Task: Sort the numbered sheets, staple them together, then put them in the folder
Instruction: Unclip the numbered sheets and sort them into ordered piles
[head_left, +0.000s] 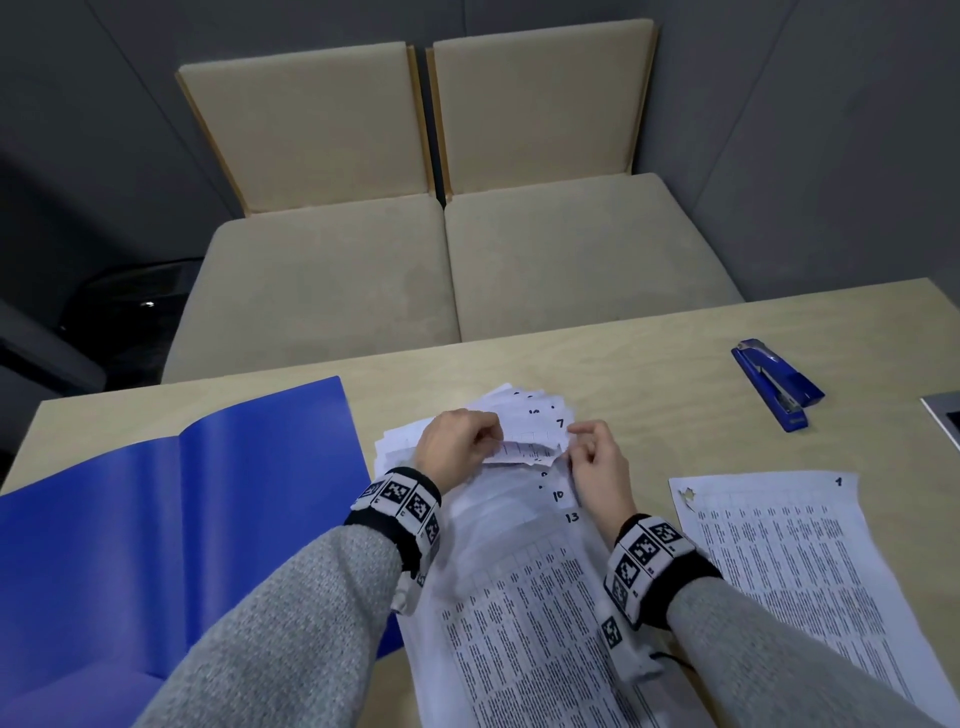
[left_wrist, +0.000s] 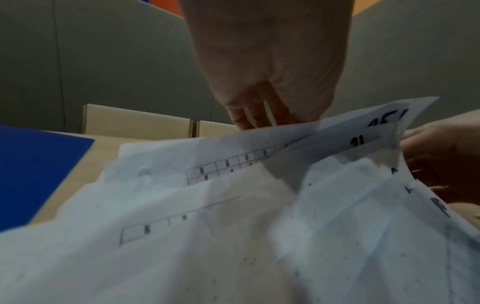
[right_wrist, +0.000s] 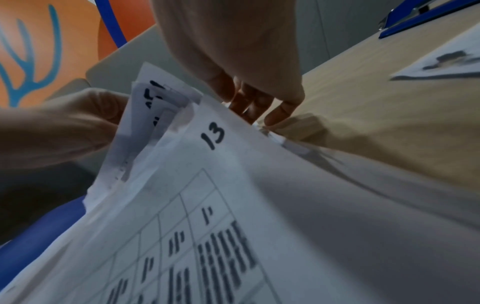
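A fanned pile of numbered sheets (head_left: 519, 597) lies mid-table, with 13, 10 and 7 showing at its right corners. My left hand (head_left: 491, 441) pinches the raised top edges of a few sheets (left_wrist: 324, 139), curled up off the pile. My right hand (head_left: 579, 441) has its fingers (right_wrist: 259, 111) curled on the pile's upper right corners, just past sheet 13 (right_wrist: 233, 185). A separate sheet marked 1 (head_left: 789, 571) lies flat to the right. The blue folder (head_left: 156, 519) lies open on the left. The blue stapler (head_left: 779, 387) sits at the far right.
The wooden table (head_left: 623, 353) ends just beyond the pile, with two beige seats (head_left: 441, 260) behind it. A grey device corner (head_left: 948, 415) shows at the right edge. The folder's right flap touches the pile's left side.
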